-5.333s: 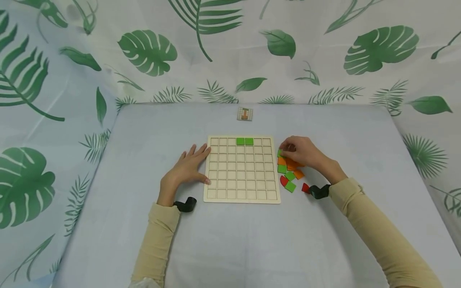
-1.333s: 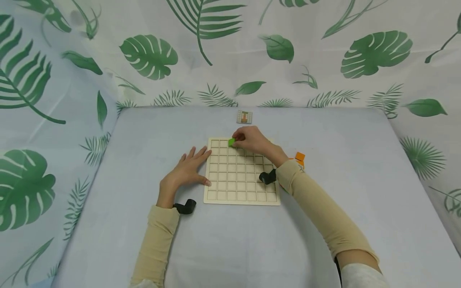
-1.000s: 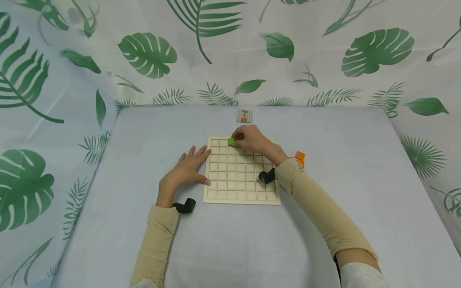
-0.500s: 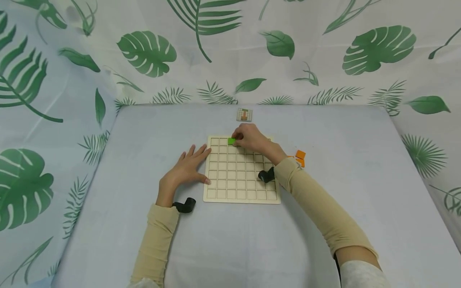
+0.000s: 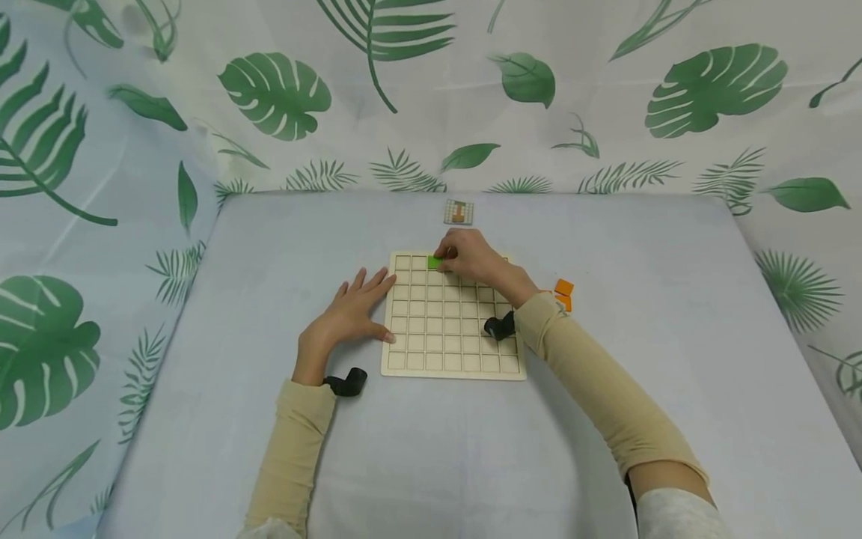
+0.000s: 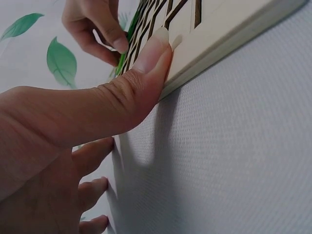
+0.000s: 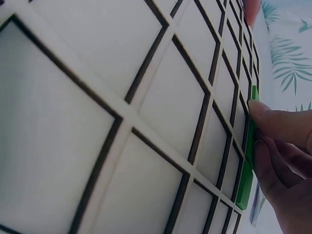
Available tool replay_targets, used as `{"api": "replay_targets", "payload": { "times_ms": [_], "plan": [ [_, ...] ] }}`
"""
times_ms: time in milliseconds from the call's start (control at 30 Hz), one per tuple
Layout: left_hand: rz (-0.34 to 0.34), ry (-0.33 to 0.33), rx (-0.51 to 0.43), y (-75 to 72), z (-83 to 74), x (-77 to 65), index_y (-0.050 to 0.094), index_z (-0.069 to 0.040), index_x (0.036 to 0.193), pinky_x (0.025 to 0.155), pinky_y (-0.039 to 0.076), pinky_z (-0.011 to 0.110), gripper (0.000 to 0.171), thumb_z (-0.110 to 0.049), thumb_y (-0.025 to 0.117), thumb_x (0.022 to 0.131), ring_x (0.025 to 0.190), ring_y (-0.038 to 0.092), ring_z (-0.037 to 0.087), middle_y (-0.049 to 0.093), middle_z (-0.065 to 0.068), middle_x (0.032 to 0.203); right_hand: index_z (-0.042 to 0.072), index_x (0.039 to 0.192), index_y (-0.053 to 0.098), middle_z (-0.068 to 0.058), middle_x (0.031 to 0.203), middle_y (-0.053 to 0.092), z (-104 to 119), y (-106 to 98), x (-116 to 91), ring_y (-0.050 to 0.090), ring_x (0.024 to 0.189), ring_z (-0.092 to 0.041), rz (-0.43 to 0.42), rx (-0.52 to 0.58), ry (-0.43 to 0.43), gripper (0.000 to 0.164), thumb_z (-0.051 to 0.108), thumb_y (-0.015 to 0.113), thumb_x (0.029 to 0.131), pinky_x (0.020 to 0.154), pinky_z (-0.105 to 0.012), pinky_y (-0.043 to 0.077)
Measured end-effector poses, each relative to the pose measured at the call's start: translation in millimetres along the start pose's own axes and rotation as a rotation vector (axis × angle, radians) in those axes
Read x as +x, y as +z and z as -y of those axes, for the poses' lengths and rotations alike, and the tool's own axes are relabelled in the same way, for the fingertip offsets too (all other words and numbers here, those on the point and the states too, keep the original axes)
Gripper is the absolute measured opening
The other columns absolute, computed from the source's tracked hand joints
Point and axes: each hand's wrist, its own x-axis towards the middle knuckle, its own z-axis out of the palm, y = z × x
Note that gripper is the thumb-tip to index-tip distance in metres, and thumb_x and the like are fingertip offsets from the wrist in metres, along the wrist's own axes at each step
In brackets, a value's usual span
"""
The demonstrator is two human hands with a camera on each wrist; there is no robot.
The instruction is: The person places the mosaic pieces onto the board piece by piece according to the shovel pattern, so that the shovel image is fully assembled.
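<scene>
In the head view a pale wooden board (image 5: 434,328) with a grid of square recesses lies on the table. My left hand (image 5: 345,313) rests at its left side, fingers spread and fairly straight; the left wrist view shows the thumb (image 6: 152,51) on the board's edge. Over the top row, my right hand (image 5: 470,258) pinches a green square tile (image 5: 433,263) between thumb and fingers, in the third recess from the left. Seen from the right wrist, that tile (image 7: 251,124) sits along the far row, with another green tile (image 7: 244,187) beside it, partly behind the fingers.
A few orange tiles (image 5: 564,287) lie right of the board, with the right forearm hiding part of that pile. A small pattern card (image 5: 459,212) with a grid and an orange shape is beyond the board. Leaf-print cloth (image 5: 592,90) hangs behind the table.
From the pile at the right, my right hand has carried a green tile to the top row, left of the two green ones, and the tile now lies flatter. The left hand stays put.
</scene>
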Motion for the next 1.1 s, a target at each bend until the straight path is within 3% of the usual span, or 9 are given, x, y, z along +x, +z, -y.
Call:
{"api": "replay_targets", "payload": {
  "times_ms": [367, 700, 1100],
  "plan": [
    [0.003, 0.005, 0.008, 1.3, 0.8, 0.4, 0.019, -0.013, 0.166, 0.128, -0.004, 0.061, 0.111, -0.032, 0.088, 0.081, 0.160, -0.007, 0.039, 0.007, 0.009, 0.174, -0.001, 0.115, 0.077, -0.017, 0.109, 0.071, -2.5, -0.1, -2.7, 0.068, 0.096, -0.030, 0.016, 0.022, -0.010, 0.024, 0.007, 0.076, 0.092, 0.084, -0.042, 0.058],
    [-0.002, 0.003, 0.016, -0.1, -0.3, -0.3, 0.019, -0.014, 0.166, 0.128, -0.004, 0.061, 0.110, -0.031, 0.088, 0.081, 0.160, -0.007, 0.038, 0.006, 0.008, 0.174, 0.001, 0.123, 0.073, -0.017, 0.121, 0.072, -3.8, -4.7, -9.6, 0.070, 0.106, -0.030, 0.023, 0.103, 0.053, 0.028, 0.004, 0.068, 0.096, 0.093, -0.044, 0.058],
    [0.003, 0.006, 0.029, 0.4, -1.9, -0.2, 0.018, -0.013, 0.166, 0.128, -0.004, 0.061, 0.111, -0.030, 0.088, 0.081, 0.160, -0.008, 0.039, 0.006, 0.009, 0.174, -0.001, 0.121, 0.072, -0.017, 0.113, 0.073, -8.7, -13.8, -25.2, 0.069, 0.103, -0.029, -0.023, 0.140, 0.043, 0.025, 0.005, 0.065, 0.098, 0.091, -0.043, 0.058]
  ]
}}
